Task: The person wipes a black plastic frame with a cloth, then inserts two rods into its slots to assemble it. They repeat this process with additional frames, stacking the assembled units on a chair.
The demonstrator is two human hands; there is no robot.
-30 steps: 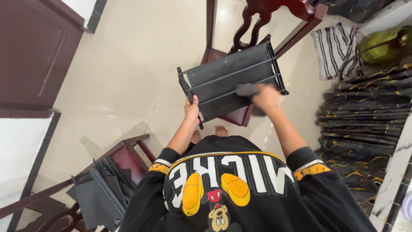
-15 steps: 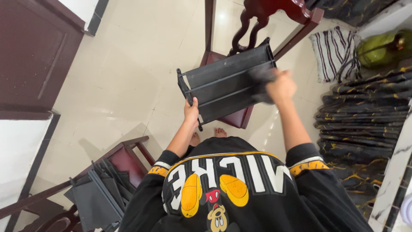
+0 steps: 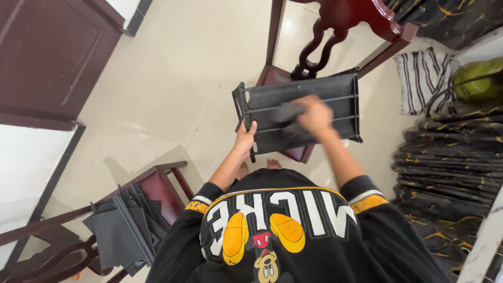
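Dark grey rack [image 3: 314, 105] resting on a red wooden chair [image 3: 340, 21], upper centre of the frame.
Left hand [image 3: 245, 137] grips the rack's left edge; right hand [image 3: 314, 115], blurred, presses a dark cloth [image 3: 289, 112] onto its bars.

Both arms reach forward: left hand [image 3: 244, 137] clenched in a grip, right hand [image 3: 316, 114] blurred, fingers curled.

Two red chairs on a pale tiled floor [image 3: 157, 89], each bearing dark shelf parts.

We see the far chair [image 3: 335, 31] carrying a dark grey rack [image 3: 335, 86] laid across its seat. The near chair [image 3: 157, 186], lower left, holds a stack of grey panels [image 3: 123, 230]. Directly on the floor lie a striped rug [image 3: 422, 76] and, just beside it, a black and gold cloth [image 3: 445, 173].
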